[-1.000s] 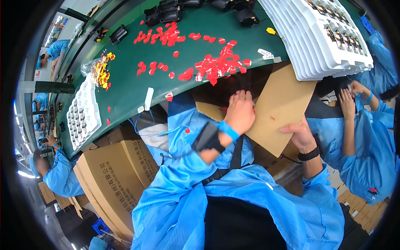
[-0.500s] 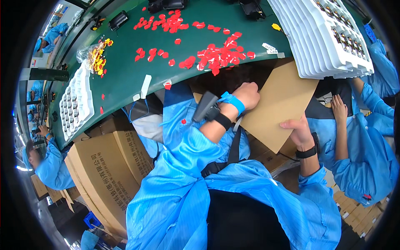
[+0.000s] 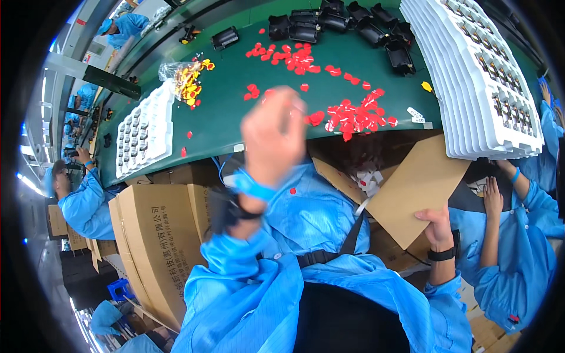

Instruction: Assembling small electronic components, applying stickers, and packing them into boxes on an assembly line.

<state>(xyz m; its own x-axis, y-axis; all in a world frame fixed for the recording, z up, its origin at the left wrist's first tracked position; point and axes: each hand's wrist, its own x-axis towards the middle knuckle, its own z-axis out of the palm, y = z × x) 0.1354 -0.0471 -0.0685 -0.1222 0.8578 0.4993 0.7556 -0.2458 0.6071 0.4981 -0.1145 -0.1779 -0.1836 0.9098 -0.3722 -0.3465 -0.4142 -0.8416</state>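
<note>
Since half a second ago, my left hand (image 3: 273, 138) has come up from the mouth of the open cardboard box (image 3: 336, 177) and across the table edge, while my right hand (image 3: 434, 226) has stayed on the wide flap (image 3: 419, 191). That box sits below the table edge in front of me, with white scraps (image 3: 369, 181) inside that were hidden earlier. My right thumb lies over the flap's near edge, gripping it, the other fingers out of sight behind. My left fingers are curled but blurred, so I cannot tell whether they hold anything; they are left of the main pile of red discs (image 3: 356, 117) on the green table (image 3: 226, 126). Farther left, a clear bag (image 3: 170, 72) spills yellow and red pieces beside a white tray (image 3: 162, 120) filled with small parts. On the right, stacked white trays (image 3: 453, 100) carry metal parts; black cases (image 3: 303, 30) lie at the back.
</note>
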